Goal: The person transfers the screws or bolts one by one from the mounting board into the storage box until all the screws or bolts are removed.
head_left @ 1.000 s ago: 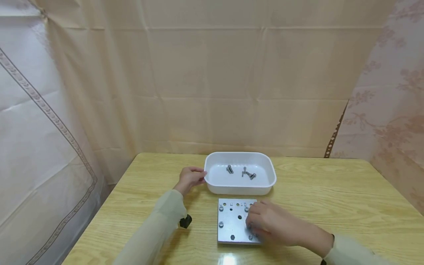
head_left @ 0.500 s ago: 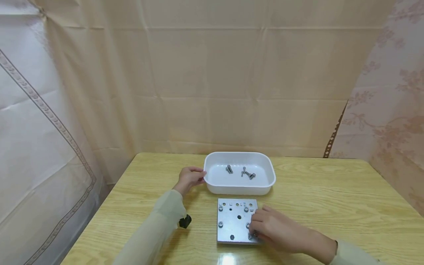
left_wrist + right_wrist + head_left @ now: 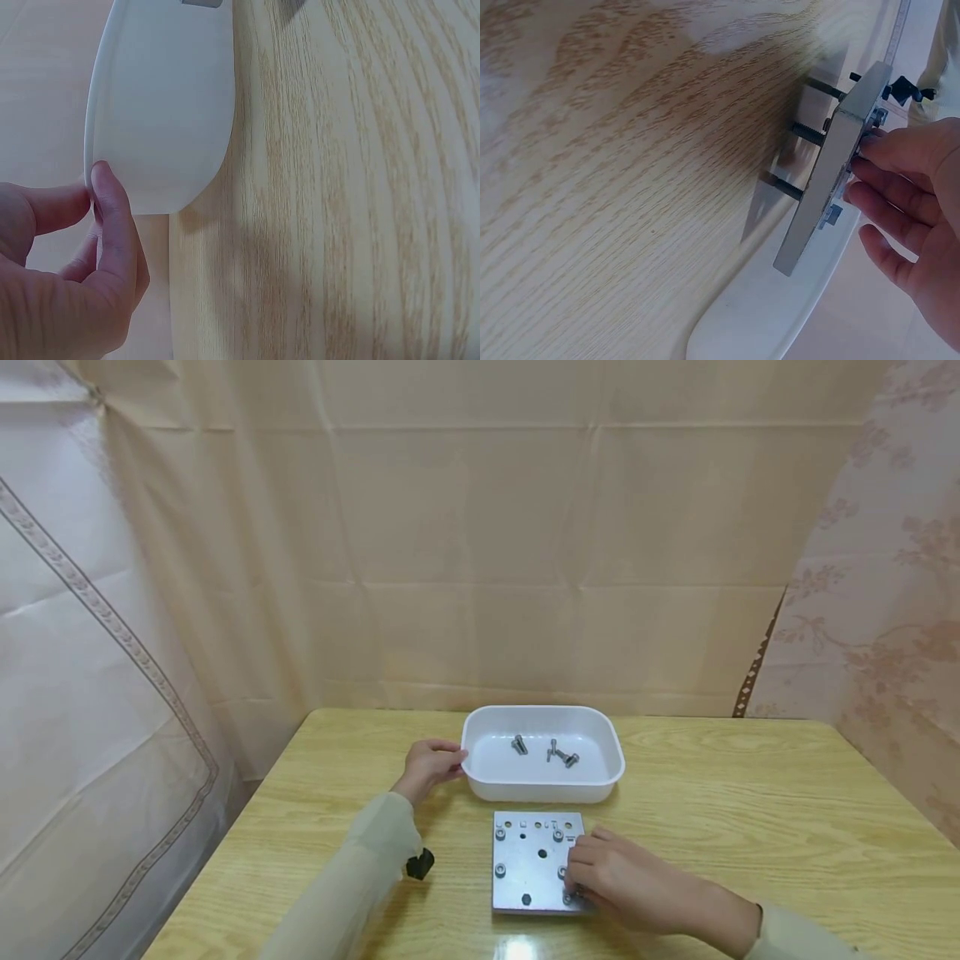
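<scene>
Thumb and bent fingers of the right hand (image 3: 626,885) close in a pinch on a screw (image 3: 807,134) by the near right corner of the plate (image 3: 517,883) – the fingertips cover its head, so how firmly they hold it I cannot tell. The left hand (image 3: 429,768) pinches the left rim of the tray (image 3: 543,792), thumb on one side of the wall and a fingertip on the other.

The step looks like turning or seating that screw by hand. To do it well, keep the shank square to the face, twist with the fingertips alone, and spare the neighbouring head (image 3: 567,899), which sits just beside them and could be knocked. Shanks stick out below the plate; what bears it I cannot make out, so pressing down hard might tip or shift it, and no hand steadies its left side.

Room is best to the right, where a wide stretch of table (image 3: 720,810) gives the right forearm its way in and out. Ahead, only a narrow strip of wood parts plate from tray, and the loose screws (image 3: 520,744) lie inside the tray's walls – a reach there should lift over the near rim. Beyond the tray, the table's far edge and the curtain (image 3: 525,568) come soon.
</scene>
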`<state>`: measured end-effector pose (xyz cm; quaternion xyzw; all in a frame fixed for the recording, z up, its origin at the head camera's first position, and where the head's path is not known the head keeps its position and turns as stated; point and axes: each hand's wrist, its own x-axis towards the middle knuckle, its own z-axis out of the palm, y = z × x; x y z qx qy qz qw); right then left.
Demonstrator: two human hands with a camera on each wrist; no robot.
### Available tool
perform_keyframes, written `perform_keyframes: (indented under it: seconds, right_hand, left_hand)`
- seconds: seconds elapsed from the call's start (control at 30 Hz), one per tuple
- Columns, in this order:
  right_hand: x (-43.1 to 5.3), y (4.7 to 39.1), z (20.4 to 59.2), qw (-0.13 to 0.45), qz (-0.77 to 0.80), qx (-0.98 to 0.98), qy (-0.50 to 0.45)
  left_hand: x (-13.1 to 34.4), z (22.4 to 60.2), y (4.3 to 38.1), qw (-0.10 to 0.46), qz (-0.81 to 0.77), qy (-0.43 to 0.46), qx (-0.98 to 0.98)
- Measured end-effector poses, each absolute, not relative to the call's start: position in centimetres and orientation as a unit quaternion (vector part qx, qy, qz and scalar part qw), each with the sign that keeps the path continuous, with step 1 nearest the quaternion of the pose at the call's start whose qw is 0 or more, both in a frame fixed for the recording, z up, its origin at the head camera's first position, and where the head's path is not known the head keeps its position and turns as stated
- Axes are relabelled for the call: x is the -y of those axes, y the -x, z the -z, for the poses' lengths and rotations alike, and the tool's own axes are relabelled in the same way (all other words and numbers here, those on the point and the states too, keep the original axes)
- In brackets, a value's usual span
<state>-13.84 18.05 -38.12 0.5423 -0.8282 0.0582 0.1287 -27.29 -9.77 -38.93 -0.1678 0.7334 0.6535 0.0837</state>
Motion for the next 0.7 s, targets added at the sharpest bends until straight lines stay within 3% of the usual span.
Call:
perform_keyframes:
  seconds: [0.7]
  right_hand:
    - [-18.01,13.81,38.04,0.128,-0.051,0.830,-0.540]
  left_hand:
    - [9.78,38.82,27.21,0.082,-0.650,0.173,-0.735]
